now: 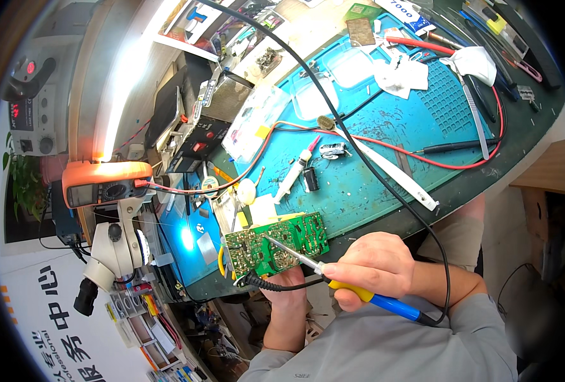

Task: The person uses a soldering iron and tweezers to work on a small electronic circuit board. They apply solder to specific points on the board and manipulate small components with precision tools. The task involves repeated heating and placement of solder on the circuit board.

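Note:
My left hand [282, 286] grips a green circuit board [298, 232] from underneath, its fingers mostly hidden behind it. A black power cord [260, 283] runs out from the board's lower left corner. My right hand [371, 264] is closed around a soldering iron with a blue and yellow handle [391, 305] and a metal shaft. The iron's tip rests on or just over the board's soldered face; contact is too small to tell. A syringe [292, 178] with a pink tip and a black capacitor [310, 179] lie on the blue mat [359, 178] beyond the board.
An orange multimeter [107, 184] and a microscope [117, 254] stand left. A white brush [391, 172], red test lead [461, 164] and folded tissues [400, 76] lie on the mat. A long black cable [321, 89] arches across the view. Power supply units [190, 140] stand back left.

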The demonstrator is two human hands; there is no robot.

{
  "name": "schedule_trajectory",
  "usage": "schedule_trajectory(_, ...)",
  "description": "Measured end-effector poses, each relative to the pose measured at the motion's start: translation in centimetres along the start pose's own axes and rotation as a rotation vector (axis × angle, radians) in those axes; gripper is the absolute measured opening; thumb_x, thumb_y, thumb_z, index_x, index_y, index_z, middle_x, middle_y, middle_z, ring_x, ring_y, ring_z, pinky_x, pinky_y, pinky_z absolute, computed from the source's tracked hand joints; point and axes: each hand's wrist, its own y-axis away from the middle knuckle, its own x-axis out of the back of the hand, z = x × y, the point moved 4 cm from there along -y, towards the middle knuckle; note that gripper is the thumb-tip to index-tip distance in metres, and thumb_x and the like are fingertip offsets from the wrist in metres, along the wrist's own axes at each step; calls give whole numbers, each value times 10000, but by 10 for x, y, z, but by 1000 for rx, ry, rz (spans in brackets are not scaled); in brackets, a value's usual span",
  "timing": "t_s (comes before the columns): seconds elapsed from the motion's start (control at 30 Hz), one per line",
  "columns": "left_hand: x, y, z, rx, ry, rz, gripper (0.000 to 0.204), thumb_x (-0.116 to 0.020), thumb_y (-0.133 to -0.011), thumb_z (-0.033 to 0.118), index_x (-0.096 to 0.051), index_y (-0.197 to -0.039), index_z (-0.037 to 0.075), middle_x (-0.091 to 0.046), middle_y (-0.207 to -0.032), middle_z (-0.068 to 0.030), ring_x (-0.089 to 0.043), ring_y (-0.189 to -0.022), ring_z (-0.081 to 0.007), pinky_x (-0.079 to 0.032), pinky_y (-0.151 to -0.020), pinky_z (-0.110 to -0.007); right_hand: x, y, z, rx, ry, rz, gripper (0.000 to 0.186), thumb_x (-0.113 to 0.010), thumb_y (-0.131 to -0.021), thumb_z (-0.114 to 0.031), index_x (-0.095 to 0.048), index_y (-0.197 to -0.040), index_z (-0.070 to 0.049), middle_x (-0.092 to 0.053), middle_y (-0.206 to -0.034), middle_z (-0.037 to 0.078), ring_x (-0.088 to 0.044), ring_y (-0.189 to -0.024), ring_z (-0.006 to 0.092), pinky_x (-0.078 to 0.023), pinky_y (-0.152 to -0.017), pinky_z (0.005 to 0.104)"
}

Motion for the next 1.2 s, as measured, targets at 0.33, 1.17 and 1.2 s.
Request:
schedule_trajectory(0.33,0,1,0,11,-14,-17,437,-524,-1010,318,-495,-1367,67,-544,-1373,-84,-523,-1257,-253,-434,-1065,-417,0,0,0,-2,-2,-10,258,-688,-894,-201,-714,-1031,15,-643,-712,18,-576,-499,107,-446,-420,233)
schedule_trajectory(1.17,-16,2,2,-45,84,128,384,-520,-995,237,-525,-1316,26,-619,-1259,-150,-640,-1099,-279,-555,-918,-466,2,0,0,-11,26,38,222,-671,-872,-170,-723,-983,15,-642,-712,12,-585,-502,112,-453,-418,240)
schedule_trajectory(1.2,-15,1,2,-42,102,120,385,-516,-998,239,-526,-1317,24,-618,-1262,-153,-640,-1102,-282,-553,-922,-470,2,0,0,-11,23,32,220,-672,-871,-169,-723,-981,15,-643,-711,12,-585,-501,111,-453,-417,240)
